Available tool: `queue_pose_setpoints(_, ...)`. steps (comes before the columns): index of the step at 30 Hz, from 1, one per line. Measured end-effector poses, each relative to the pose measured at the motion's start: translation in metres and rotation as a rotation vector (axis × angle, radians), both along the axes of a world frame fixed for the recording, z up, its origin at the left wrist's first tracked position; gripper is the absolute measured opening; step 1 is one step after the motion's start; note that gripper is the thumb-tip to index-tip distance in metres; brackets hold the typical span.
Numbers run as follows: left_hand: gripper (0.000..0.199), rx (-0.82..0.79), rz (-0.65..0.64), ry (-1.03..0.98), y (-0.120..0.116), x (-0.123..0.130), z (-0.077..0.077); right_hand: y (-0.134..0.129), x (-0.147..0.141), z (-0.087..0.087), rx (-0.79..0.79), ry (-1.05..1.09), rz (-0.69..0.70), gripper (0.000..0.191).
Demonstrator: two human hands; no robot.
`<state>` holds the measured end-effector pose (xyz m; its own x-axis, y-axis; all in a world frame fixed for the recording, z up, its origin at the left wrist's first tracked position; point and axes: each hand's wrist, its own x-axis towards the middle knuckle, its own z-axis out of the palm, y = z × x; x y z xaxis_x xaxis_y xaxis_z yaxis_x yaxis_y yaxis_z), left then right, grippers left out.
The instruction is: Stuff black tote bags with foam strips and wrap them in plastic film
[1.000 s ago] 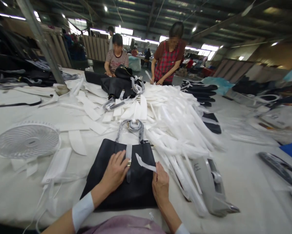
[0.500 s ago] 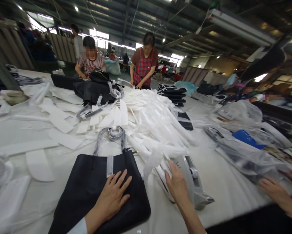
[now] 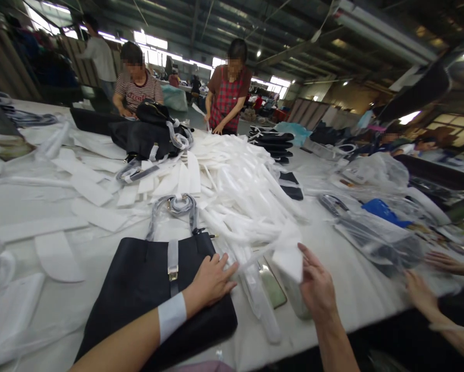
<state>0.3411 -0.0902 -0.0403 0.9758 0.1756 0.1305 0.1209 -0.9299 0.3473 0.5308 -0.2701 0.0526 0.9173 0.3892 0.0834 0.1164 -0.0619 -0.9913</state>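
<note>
A black handbag [image 3: 139, 289] lies flat in front of me, its plastic-wrapped handles [image 3: 181, 204] pointing away. My left hand [image 3: 212, 279] rests on the bag's right side with spread fingers, the tips reaching past its edge. A metal clasp [image 3: 172, 274] shows on the strap at the bag's middle. To the right, my right hand [image 3: 319, 284] is closed on a white foam sheet [image 3: 289, 258], raised off the table and slightly blurred. A phone [image 3: 274, 289] and a long strip of clear plastic wrap [image 3: 261, 299] lie between my hands.
A heap of white foam strips [image 3: 240, 181] covers the table's middle, with black bags [image 3: 147, 137] behind. Loose foam pieces [image 3: 59, 258] lie left. Two people stand across the table. At right, a co-worker's hands [image 3: 421, 294] are beside a plastic-wrapped bag [image 3: 379, 243].
My right hand has moved right and lifted, with the white foam sheet in it. The phone is now uncovered. My left hand has slid right across the handbag, exposing the clasp.
</note>
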Motion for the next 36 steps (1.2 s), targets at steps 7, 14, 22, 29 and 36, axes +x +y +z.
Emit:
queue_pose_setpoints(7,0.045,-0.015,0.024,0.063,0.001,0.005,0.002,-0.033,-0.009,0.017,0.277,-0.009,-0.217,0.038)
queue_pose_setpoints(14,0.035,-0.02,0.072,0.074,-0.012,0.013,-0.005,-0.043,-0.048,0.044,-0.083,-0.484,-0.256,0.035)
queue_pose_setpoints(22,0.052,-0.501,0.044,-0.045,0.022,0.003,-0.018,0.012,-0.086,0.008,-0.174,-0.899,0.134,0.023)
queue_pose_setpoints(29,0.059,-1.282,-0.128,0.099,0.049,-0.009,-0.004,0.048,-0.078,-0.039,-0.325,-1.116,0.217,0.028)
queue_pose_setpoints(36,0.047,-1.577,-0.272,0.001,0.04,-0.013,0.003,0.063,-0.099,-0.063,-0.311,-0.534,0.104,0.049)
